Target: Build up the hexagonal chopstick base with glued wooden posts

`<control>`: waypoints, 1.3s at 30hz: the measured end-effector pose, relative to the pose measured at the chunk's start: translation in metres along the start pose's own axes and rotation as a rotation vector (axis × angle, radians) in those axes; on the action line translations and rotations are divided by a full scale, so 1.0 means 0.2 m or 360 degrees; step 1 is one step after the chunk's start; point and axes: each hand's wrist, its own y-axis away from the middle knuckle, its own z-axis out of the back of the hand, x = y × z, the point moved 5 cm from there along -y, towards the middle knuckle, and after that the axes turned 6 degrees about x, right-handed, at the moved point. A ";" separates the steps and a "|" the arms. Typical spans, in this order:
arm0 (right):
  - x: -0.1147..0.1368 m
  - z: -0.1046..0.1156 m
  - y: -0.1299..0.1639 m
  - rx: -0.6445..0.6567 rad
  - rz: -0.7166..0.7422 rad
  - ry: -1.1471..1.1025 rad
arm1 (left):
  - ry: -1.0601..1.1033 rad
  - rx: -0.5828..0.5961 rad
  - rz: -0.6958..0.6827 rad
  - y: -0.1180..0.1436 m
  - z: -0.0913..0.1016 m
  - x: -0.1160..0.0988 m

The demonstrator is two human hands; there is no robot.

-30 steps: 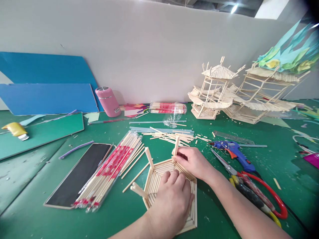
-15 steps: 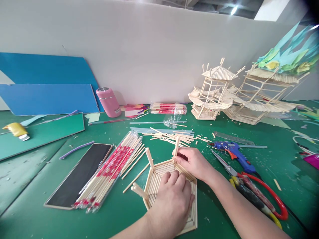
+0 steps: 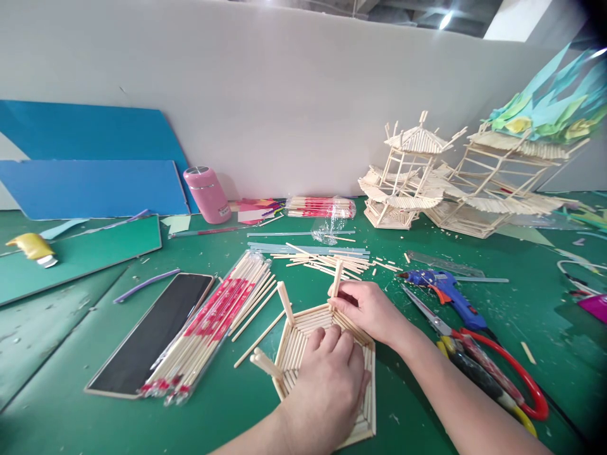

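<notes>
Near the front edge of the green worktop (image 3: 427,240), a flat hexagonal base of glued wooden sticks (image 3: 296,344), with short posts rising from its corners. Pressed palm-down on the middle of that base, fingers spread flat and gripping nothing: the left hand (image 3: 329,385). At the far corner of the base, the right hand (image 3: 367,309), fingertips pinched around the foot of an upright stick post (image 3: 337,278), which stands slightly tilted. Another post (image 3: 285,302) leaning at the far left corner, and a stubby one (image 3: 265,363) at the near left corner. Just left of the base, a clear-wrapped bundle of chopsticks (image 3: 213,322) in red and white sleeves, lying diagonally beside a dark flat slab (image 3: 152,332). Behind the base, a loose scatter of cut sticks (image 3: 327,259). To the right of the right wrist, a blue glue gun (image 3: 443,287), and nearer, scissors with red and yellow handles (image 3: 488,373). Farther back on the right, two finished stick pavilions (image 3: 408,174), the larger one (image 3: 502,183) topped with teal and yellow paper. Against the grey wall, a pink tumbler (image 3: 207,194), blue boards (image 3: 90,161), and a second pack of chopsticks (image 3: 318,206).
</notes>
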 end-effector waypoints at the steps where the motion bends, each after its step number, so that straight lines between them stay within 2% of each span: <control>1: 0.00 0.00 0.00 0.0001 -0.0001 -0.0002 | -0.0002 -0.0001 0.0002 0.00 0.00 0.00; 24: -0.04 0.00 0.04 0.0022 -0.0135 -0.0293 | -0.0002 -0.0024 0.0023 0.01 0.01 -0.01; 39: -0.04 -0.04 0.03 -0.0024 -0.0100 -0.0205 | -0.0066 -0.0031 -0.0020 0.02 -0.01 -0.01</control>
